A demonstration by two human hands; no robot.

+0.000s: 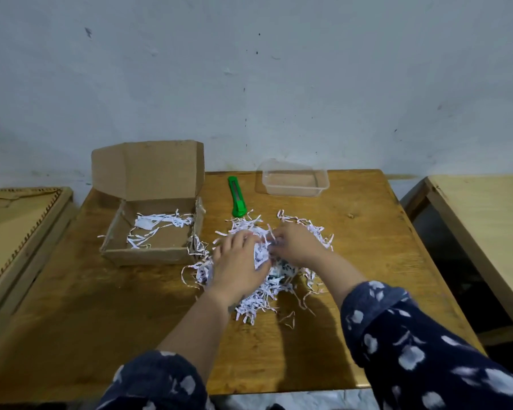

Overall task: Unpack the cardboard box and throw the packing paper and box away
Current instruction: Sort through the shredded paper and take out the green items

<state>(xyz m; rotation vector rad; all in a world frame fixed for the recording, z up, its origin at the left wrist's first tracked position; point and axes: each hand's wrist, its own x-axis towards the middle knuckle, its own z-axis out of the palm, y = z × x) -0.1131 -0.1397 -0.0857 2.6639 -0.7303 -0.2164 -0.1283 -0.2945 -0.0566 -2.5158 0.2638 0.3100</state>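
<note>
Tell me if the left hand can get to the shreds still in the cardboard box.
Probably yes. The cardboard box lies open just left of the left hand, its lid upright at the back, nothing between them. That hand is on the shredded paper pile, though.

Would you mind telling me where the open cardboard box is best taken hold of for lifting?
Probably by the two short side walls of the cardboard box, one hand from each side. Its lid stands upright at the back and its tray is shallow, open-topped and nearly empty, so the low walls are free to pinch over their rims.
</note>
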